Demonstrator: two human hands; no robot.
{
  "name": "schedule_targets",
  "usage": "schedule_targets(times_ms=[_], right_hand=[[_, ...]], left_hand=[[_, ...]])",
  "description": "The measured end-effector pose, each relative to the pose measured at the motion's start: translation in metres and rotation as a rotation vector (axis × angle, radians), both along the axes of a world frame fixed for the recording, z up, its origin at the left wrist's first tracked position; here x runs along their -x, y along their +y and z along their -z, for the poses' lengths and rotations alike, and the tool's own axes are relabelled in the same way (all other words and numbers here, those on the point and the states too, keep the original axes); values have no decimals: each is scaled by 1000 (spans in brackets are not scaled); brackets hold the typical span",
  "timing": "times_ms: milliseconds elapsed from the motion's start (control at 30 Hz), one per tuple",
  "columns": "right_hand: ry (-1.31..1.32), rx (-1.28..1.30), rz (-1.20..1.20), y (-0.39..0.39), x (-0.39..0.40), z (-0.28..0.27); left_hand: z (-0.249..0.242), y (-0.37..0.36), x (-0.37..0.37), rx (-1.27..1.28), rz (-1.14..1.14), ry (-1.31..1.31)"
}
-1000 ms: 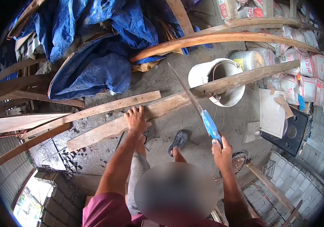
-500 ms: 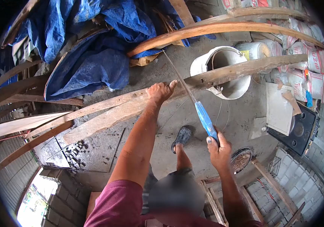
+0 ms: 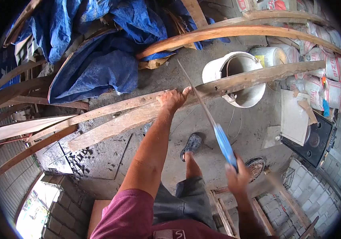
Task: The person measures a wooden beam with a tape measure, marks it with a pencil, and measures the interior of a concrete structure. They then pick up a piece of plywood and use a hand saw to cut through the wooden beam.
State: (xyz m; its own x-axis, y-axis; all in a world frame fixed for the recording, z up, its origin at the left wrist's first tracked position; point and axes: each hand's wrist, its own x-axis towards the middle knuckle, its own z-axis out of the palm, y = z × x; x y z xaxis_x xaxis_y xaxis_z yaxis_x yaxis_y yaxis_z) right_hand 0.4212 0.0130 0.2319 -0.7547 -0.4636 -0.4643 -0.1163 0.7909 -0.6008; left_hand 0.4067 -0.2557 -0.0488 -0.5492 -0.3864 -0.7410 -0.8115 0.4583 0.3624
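My left hand (image 3: 173, 99) presses on a long wooden plank (image 3: 250, 79), its fingers wrapped over the edge and the thumb pointing to the right. In my right hand (image 3: 238, 175) is the handle of a hand saw (image 3: 226, 145), which is blue and slightly blurred. The narrow blade runs up and left from the handle and crosses the plank just right of my left thumb. A second, thinner board lies along the plank at the left and reaches under my left hand.
Under the plank's right part stands a white bucket (image 3: 244, 95). A blue tarp (image 3: 98, 71) covers things at upper left. Cement bags (image 3: 337, 93) are stacked at right, near a black stove-like panel (image 3: 317, 139). A curved beam (image 3: 234, 32) spans the top.
My right hand and the saw have moved down and to the right, drawing the blade back across the plank. My left hand keeps its hold, shifted slightly right in view.
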Motion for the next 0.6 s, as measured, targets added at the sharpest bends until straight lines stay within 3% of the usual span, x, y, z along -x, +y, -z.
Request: schedule_targets(times_ms=[133, 300, 333, 367, 467, 600], right_hand=[[2, 30, 90, -47, 18, 93], [27, 33, 69, -56, 19, 94], [77, 8, 31, -56, 20, 95], [73, 8, 30, -56, 19, 91], [137, 23, -1, -64, 21, 88], [197, 16, -10, -72, 27, 79]], left_hand=[[-1, 5, -1, -7, -10, 22], [0, -13, -3, -134, 31, 13], [-3, -15, -9, -66, -108, 118], [-5, -14, -22, -3, -244, 211], [-22, -45, -79, 95, -230, 304], [-33, -82, -218, 219, -199, 248]])
